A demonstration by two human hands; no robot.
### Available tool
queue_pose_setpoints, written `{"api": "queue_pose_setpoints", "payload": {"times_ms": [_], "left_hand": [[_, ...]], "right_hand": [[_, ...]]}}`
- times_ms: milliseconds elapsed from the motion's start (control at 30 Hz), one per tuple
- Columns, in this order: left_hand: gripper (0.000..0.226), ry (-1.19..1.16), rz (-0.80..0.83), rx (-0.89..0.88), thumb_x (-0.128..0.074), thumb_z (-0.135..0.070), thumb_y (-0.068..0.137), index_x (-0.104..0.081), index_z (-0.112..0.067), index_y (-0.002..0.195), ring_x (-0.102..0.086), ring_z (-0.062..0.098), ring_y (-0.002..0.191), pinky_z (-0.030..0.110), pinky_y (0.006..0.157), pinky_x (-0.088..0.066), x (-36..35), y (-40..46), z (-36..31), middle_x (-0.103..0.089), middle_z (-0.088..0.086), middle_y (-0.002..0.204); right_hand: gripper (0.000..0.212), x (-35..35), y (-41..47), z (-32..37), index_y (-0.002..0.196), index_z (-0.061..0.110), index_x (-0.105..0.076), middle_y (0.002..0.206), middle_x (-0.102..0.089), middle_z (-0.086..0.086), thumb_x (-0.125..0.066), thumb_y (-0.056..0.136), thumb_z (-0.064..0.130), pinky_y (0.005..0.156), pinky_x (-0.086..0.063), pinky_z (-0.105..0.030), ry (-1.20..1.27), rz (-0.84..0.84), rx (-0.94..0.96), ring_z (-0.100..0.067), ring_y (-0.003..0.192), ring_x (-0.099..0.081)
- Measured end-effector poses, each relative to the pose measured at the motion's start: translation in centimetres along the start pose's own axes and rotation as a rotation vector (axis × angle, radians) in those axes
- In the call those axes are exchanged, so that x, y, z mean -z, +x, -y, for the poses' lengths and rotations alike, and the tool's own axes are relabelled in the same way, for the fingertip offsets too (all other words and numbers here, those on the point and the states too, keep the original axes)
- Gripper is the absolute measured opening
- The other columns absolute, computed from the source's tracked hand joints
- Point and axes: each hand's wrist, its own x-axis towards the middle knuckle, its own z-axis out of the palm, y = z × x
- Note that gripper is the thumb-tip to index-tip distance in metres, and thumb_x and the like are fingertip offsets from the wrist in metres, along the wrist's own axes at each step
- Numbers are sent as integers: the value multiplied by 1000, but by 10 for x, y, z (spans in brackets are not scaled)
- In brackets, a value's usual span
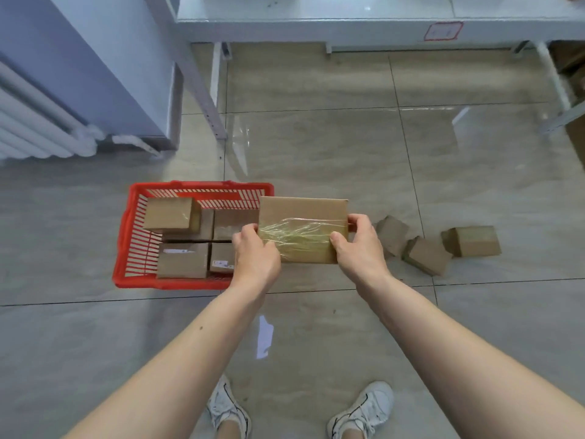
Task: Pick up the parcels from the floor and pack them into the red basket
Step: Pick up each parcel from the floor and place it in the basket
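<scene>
1. Two white sneakers at the bottom edge, standing on the glossy beige tiled floor; both bare forearms reach forward above them.
2. Left hand has its grip closed on the left edge of a flat brown cardboard parcel with clear tape across its face; thumb on top, fingers underneath.
3. Right hand has its grip closed on the same parcel's right edge, thumb pressed onto the tape.
4. Parcel is held level in the air, its left part over the right edge of the red slotted plastic basket, the rest over the floor.
5. Basket sits on the floor to the left. Inside: four brown cardboard boxes lying flat in a layer, two of them with white labels, plus one small brown box stacked on top at the far-left corner.
6. Three small brown cardboard parcels lie on the floor right of the hands, close together, tilted at different angles.
7. Further back: white metal-framed table with a red-outlined label on its front edge; white radiator at far left.
</scene>
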Motion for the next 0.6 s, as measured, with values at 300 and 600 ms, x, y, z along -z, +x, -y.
{"api": "queue_pose_setpoints", "payload": {"times_ms": [300, 600], "left_hand": [[28, 9, -25, 18, -45, -6, 96, -41, -12, 123, -49, 17, 99, 16, 69, -38, 118, 70, 59, -53, 6, 122], [36, -55, -3, 73, -43, -12, 100, -43, -13, 136, -52, 14, 103, 24, 83, -39, 136, 137, 71, -52, 8, 136]], "right_hand": [[40, -132, -2, 56, 134, 18, -48, 135, -53, -3, -52, 95, 14, 100, -45, -35, 18, 52, -69, -19, 113, -54], [47, -196, 42, 74, 140, 19, -45, 137, -52, -3, -50, 93, 14, 102, -49, -46, -35, 119, -142, -23, 116, -58]]}}
